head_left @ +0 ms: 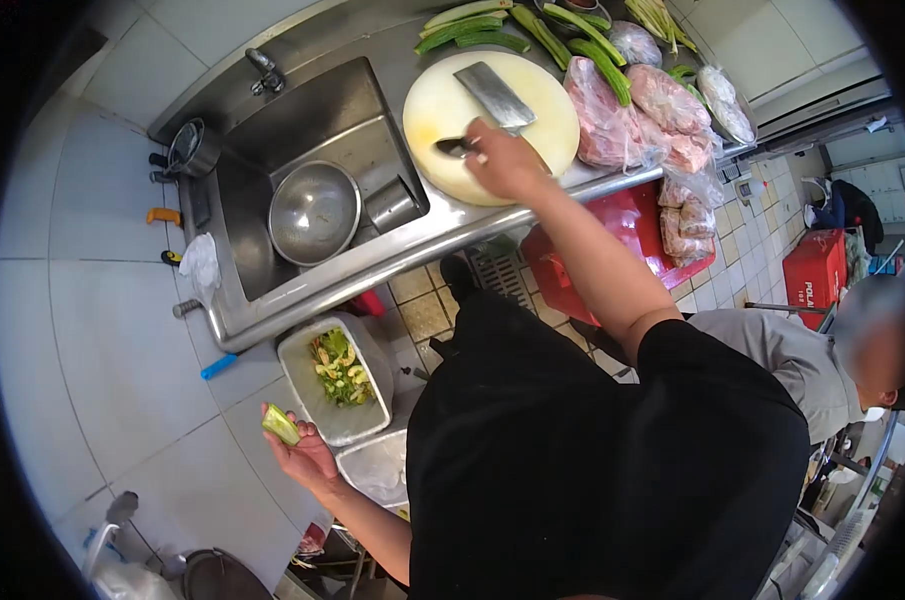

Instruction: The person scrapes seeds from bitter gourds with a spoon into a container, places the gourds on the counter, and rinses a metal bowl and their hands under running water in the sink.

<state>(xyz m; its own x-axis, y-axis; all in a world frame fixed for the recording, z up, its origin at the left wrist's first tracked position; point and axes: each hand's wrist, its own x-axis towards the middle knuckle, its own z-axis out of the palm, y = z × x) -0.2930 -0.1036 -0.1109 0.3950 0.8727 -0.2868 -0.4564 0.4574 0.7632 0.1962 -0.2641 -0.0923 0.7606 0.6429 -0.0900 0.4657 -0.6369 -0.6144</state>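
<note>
My left hand (310, 457) is closed around a halved piece of zucchini (281, 424), its pale cut face showing. It is held low on the left, beside a grey bin (290, 345) with green and yellow vegetable scraps (342, 372) in it. My right hand (509, 162) is over a round white cutting board (435, 108), with its fingers round a spoon (453, 147). The spoon's dark, shiny bowl points left. A cleaver (494, 96) lies flat on the board beyond that hand.
The steel sink (257, 130) holds a metal bowl (314, 213) and a steel container (392, 205). Whole zucchini (462, 30) lie behind the board; bagged meat (607, 115) is at its right. A red crate (627, 215) stands below. A co-worker (772, 355) is at right.
</note>
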